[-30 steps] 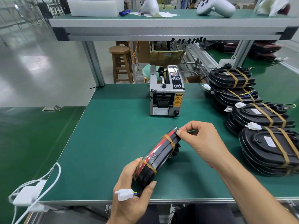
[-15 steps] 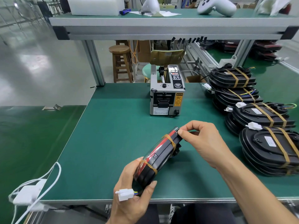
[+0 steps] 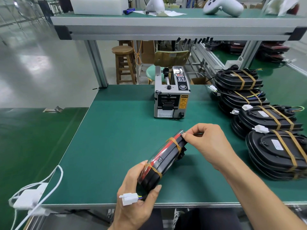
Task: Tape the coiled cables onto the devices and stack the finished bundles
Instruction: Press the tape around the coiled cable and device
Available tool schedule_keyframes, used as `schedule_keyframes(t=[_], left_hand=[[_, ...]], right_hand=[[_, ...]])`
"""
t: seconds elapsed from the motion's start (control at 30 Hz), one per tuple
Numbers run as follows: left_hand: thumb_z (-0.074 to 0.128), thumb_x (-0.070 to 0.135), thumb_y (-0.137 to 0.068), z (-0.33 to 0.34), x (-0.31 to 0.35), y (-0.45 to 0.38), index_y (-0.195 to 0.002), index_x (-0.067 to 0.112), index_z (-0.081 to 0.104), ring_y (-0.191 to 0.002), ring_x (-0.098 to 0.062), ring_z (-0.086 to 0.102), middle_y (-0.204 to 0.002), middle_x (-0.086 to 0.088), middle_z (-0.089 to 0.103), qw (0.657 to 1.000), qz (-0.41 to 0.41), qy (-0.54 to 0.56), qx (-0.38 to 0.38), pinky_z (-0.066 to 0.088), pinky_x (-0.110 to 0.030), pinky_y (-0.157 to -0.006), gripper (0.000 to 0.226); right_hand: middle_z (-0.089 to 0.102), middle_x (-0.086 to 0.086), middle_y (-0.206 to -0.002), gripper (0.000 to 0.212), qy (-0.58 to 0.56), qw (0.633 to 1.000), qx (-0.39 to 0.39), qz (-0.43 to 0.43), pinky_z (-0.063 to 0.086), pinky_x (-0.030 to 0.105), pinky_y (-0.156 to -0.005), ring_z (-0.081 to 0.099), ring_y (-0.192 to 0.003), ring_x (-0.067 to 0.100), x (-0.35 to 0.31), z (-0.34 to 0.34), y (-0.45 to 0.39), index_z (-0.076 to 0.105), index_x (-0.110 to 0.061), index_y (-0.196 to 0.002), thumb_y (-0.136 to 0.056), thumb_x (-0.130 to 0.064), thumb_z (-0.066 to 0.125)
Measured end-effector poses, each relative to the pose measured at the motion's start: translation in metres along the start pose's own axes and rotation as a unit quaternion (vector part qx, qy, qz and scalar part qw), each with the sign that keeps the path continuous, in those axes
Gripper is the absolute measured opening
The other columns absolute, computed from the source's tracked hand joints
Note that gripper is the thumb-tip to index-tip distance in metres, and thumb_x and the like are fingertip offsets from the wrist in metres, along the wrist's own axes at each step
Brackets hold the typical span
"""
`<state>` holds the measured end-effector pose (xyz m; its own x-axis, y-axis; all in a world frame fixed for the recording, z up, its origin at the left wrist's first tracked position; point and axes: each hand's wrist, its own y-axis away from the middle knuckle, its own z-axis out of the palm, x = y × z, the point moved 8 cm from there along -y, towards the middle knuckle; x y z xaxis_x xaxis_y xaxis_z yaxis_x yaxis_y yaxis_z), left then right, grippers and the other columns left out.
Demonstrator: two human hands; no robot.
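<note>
your right hand (image 3: pixel 207 145) fingers pinch the far top edge of the device (image 3: pixel 163 159), and your left hand (image 3: pixel 139 195) curls round its near end, holding it tilted on edge above the green table (image 3: pixel 103 146), in front of the tape dispenser (image 3: pixel 172 95). right of the dispenser lie stacks of finished bundles (image 3: pixel 272 141). the device is black with a red stripe, bound by two tan tape bands; its white connector (image 3: pixel 128 198) rests against your left hand.

free: mat (image 3: pixel 108 138) left of centre | blocked: tape dispenser (image 3: pixel 172 97) behind, bundle stacks (image 3: pixel 269 123) right
</note>
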<state>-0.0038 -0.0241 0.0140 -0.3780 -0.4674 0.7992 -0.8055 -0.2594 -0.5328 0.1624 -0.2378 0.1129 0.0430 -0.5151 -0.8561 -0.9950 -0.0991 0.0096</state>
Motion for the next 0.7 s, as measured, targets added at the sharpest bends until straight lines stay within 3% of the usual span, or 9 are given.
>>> schedule_keyframes(t=[0.17,0.5,0.63,0.7], left_hand=[[0.081,0.035,-0.084,0.001,0.002,-0.001,-0.154,0.044,0.047,-0.127,-0.007,0.067,-0.146,0.018,0.062,1.000,0.007,0.000,0.002,0.048,-0.013,-0.106,0.079],[0.081,0.036,-0.084,0.000,0.007,-0.002,-0.154,0.047,0.046,-0.125,-0.005,0.068,-0.143,0.021,0.063,1.000,0.014,-0.002,0.010,0.048,-0.012,-0.105,0.079],[0.081,0.037,-0.084,-0.001,0.006,-0.002,-0.154,0.047,0.046,-0.124,-0.004,0.068,-0.143,0.020,0.063,1.000,0.012,-0.003,0.011,0.048,-0.012,-0.104,0.079],[0.081,0.037,-0.085,-0.001,0.005,-0.002,-0.154,0.045,0.047,-0.125,-0.007,0.068,-0.143,0.019,0.063,1.000,0.012,-0.003,0.010,0.048,-0.013,-0.105,0.078]], right_hand=[[0.073,-0.006,-0.069,0.020,-0.018,1.000,-0.013,0.021,0.049,0.028,-0.065,0.058,-0.063,0.005,0.002,0.001,-0.001,0.074,-0.020,-0.066,-0.084,-0.025,0.081],[0.068,-0.008,-0.062,0.019,-0.035,0.998,-0.025,0.046,0.051,0.035,-0.071,0.058,-0.065,0.012,0.006,0.002,-0.004,0.074,-0.017,-0.068,-0.083,-0.026,0.083],[0.072,0.002,-0.075,0.012,-0.096,0.991,-0.045,0.078,0.060,0.041,-0.082,0.065,-0.072,0.017,0.014,0.008,-0.006,0.075,-0.011,-0.082,-0.084,-0.019,0.084],[0.074,0.006,-0.083,0.013,-0.138,0.984,-0.063,0.098,0.060,0.036,-0.083,0.071,-0.075,0.014,0.018,0.012,-0.007,0.074,-0.007,-0.093,-0.087,-0.015,0.082]])
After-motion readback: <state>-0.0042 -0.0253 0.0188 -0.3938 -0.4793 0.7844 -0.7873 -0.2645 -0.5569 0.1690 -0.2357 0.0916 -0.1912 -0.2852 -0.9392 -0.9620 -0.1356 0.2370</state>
